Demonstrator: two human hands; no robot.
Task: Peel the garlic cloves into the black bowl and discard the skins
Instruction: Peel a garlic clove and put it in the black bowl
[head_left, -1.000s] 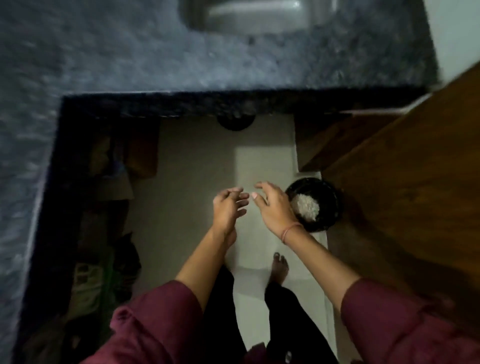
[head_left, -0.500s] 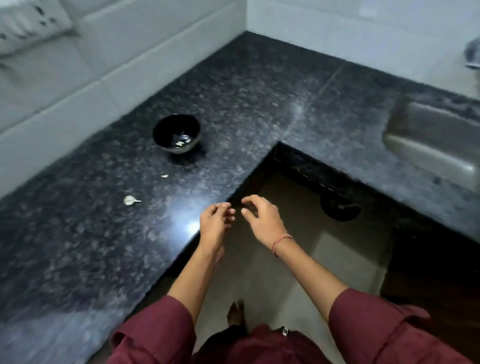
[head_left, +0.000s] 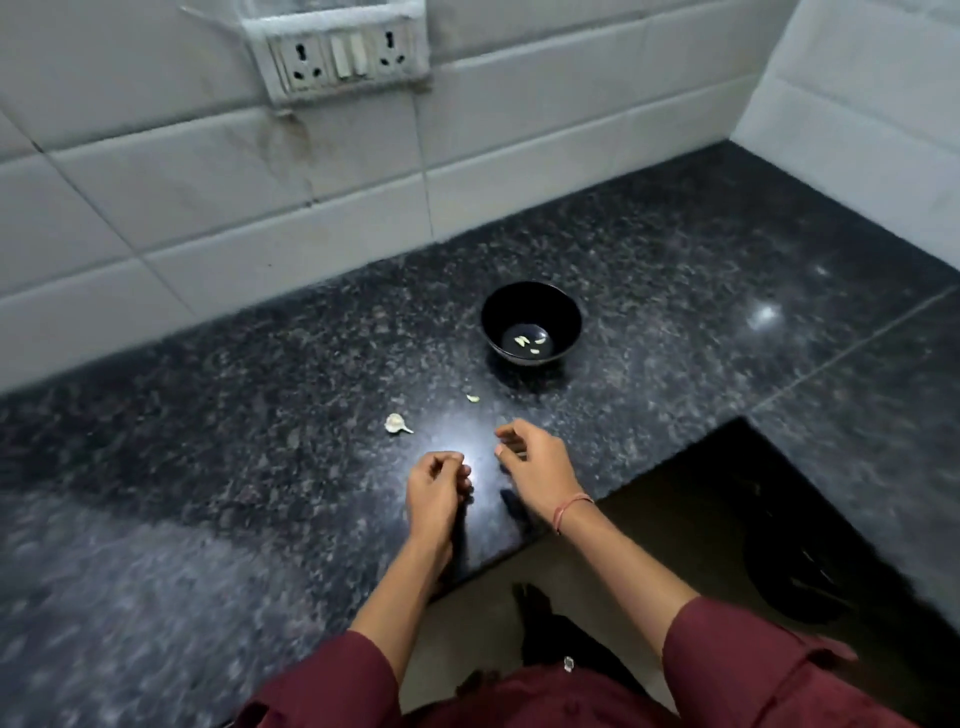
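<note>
counter (head_left: 234, 426): dark speckled granite under a white tiled wall (head_left: 260, 208), socket board (head_left: 343, 57) above; seen from head height, looking down.
black bowl (head_left: 501, 317): upright on the counter, ahead of both hands and well apart from them; holds a few pale peeled cloves (head_left: 531, 343) at the bottom.
garlic clove (head_left: 396, 423): loose on the counter, apparently in its skin, nearer the person than the bowl and off to the bowl's left; lies roughly crosswise to the forearms, fat end left, thin tail pointing right.
pale scrap (head_left: 472, 398): between the garlic clove and the bowl; too small to call skin or garlic.
left hand (head_left: 439, 491): held over the near part of the counter, fingers (head_left: 449, 460) curled in toward a hidden palm; cannot tell whether clenched on nothing or grasping something small.
right hand (head_left: 535, 467): just beside the left, fingers (head_left: 514, 434) loosely bent and released, nothing visible between thumb and forefinger; thread band (head_left: 571, 512) at the wrist.
key relation: garlic clove ahead and to the left of the left hand, nearer to it than to the right; right hand closer to the scrap and the bowl.
step in hand: by the look of it, going for the next clove; a few peeled, at least one to go.
next move: likely a short forward-left reach with the left hand, pinching across the clove's width, tail left free for tearing.
risk: light clove on polished stone, apt to skid from a glancing touch.
</note>
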